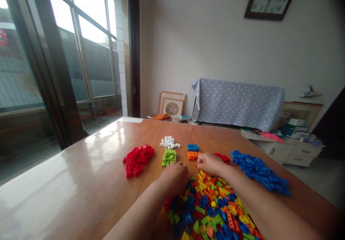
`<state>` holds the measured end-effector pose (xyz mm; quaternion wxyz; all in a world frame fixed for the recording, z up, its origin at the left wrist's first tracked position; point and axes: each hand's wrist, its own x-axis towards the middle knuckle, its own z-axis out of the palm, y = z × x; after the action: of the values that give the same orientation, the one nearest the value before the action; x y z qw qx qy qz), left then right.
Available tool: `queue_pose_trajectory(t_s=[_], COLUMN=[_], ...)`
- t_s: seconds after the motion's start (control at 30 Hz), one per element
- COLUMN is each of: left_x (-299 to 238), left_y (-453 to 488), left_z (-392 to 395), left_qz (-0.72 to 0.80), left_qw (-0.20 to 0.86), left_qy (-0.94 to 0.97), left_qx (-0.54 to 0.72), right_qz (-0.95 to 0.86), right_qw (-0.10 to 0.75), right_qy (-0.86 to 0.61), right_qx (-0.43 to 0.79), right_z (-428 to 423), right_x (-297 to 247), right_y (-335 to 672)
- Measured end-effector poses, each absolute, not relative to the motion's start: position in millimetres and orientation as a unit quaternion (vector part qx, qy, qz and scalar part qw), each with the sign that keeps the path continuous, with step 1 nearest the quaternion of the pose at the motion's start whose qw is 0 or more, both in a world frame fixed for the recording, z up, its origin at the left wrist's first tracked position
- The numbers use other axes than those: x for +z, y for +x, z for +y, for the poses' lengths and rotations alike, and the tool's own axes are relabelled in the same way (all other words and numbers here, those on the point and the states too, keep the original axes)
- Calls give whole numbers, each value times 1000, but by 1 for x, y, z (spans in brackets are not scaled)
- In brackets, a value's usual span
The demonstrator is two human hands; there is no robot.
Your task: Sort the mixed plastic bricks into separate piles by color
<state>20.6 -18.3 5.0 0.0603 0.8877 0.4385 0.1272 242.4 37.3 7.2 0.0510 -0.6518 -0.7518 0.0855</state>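
My right hand [210,163] is closed in a pinch on a small orange toy brick [196,165], just in front of a group of orange bricks [193,155]. Behind that group lie several blue bricks [193,147]. My left hand [175,176] is curled, its fingertips mostly hidden, beside a block of lime-green bricks [169,157]; what it holds, if anything, does not show. Both forearms reach over a large mixed pile of toy bricks [211,207] in yellow, orange, green, red and blue, with round blue pieces among them.
On the wooden table [88,175] stand white bricks [169,142], a red heap [138,160] at left, a few red pieces [222,157] and a long blue heap [260,171] at right. Beyond are picture frames [172,105], a cloth-covered object [238,103] and a low cabinet [296,152].
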Motion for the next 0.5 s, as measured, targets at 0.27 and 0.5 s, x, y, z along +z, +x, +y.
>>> queue_pose_trajectory(t_s=[0.27, 0.5], left_x=[10, 9], left_y=[21, 20], left_z=[-20, -20], left_qz=[437, 439], left_qw=[59, 55], left_qy=[889, 889], left_qx=[121, 120], right_qz=[-727, -709], right_qw=[86, 99], right_qy=[-679, -696], right_qx=[52, 58], right_z=[53, 69], right_x=[23, 28], right_y=[244, 251])
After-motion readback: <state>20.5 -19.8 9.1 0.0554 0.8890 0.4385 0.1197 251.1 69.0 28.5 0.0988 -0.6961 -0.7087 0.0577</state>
